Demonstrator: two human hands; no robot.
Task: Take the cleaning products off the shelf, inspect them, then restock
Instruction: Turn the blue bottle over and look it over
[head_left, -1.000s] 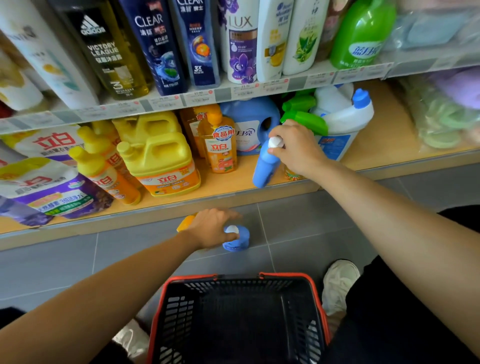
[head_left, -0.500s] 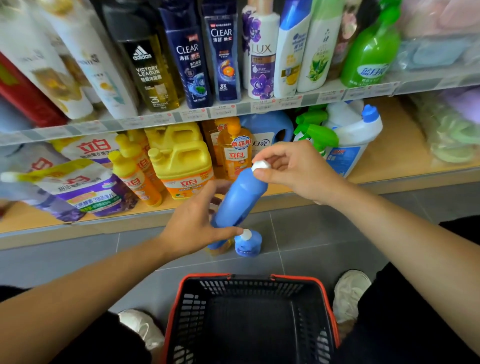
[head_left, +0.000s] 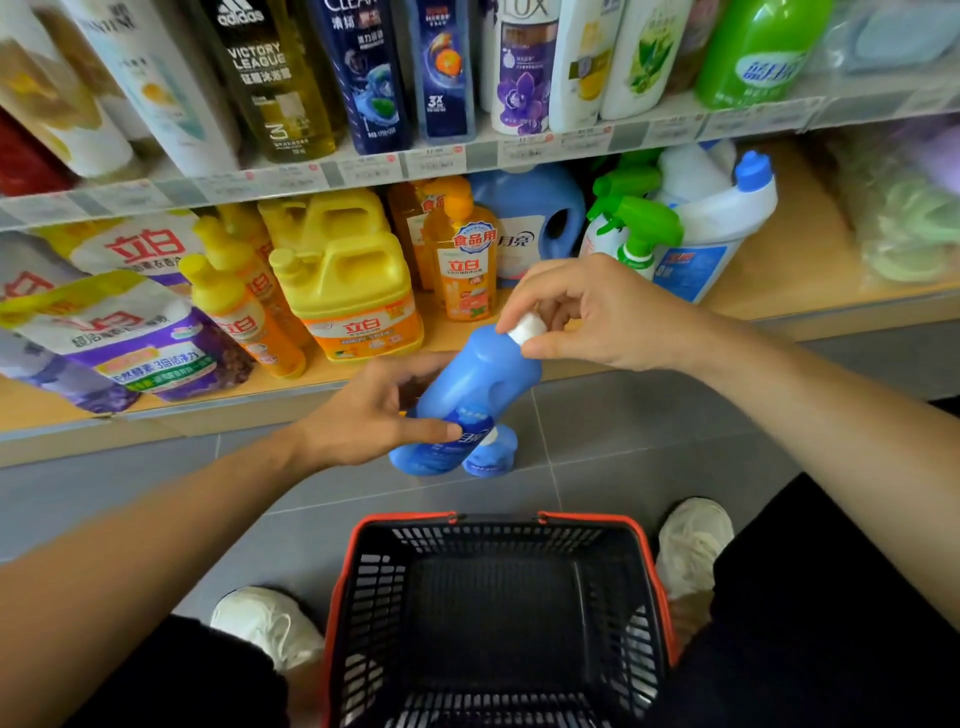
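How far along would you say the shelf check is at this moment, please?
Done: one blue bottle stands on the floor, off the shelf. In hand: a second blue bottle, left hand gripping its body, right hand pinching its white cap, seemingly under inspection. Left: the yellow jugs, orange dish-soap bottles and green spray bottles sit on the shelf; restocking appears not yet begun.

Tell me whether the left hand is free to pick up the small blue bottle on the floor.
Probably not yet: the left hand holds the big blue bottle, which hangs in front of the small blue bottle. Once it lets go, the way looks open.
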